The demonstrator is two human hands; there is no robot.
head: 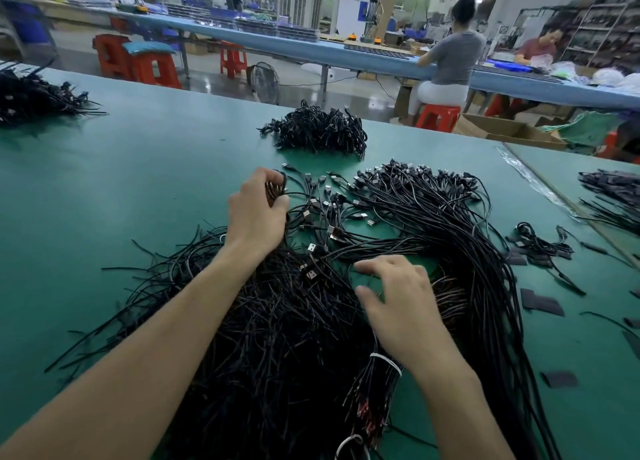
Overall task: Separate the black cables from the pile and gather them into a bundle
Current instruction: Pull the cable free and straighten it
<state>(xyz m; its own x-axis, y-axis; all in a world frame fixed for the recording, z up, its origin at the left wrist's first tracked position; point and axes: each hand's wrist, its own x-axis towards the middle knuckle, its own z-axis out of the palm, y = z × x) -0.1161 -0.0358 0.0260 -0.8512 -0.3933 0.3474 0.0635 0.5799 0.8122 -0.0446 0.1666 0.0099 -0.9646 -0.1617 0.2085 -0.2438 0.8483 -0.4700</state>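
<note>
The left hand (256, 214) grips a small bunch of black cables (275, 189) above the pile (284, 321) on the green desk (104, 189). The right hand (398, 304) hovers over the pile, fingers spread and loose, holding nothing.

A: What lies on the green table (138, 182)?
B: Mostly black cables (294, 338), sprawled across the lower centre. A coiled heap (318, 130) sits upper centre, a second heap (31, 96) upper left (cut by the frame edge), a small tangle (540, 243) middle right, dark flat patches (542, 302) lower right.

The cables (284, 321) were black, their plugs (362, 215) silver-tipped. The table (121, 182) was green. A white band (386, 361) ringed 1 bundle. The stools (437, 117) were red.
</note>
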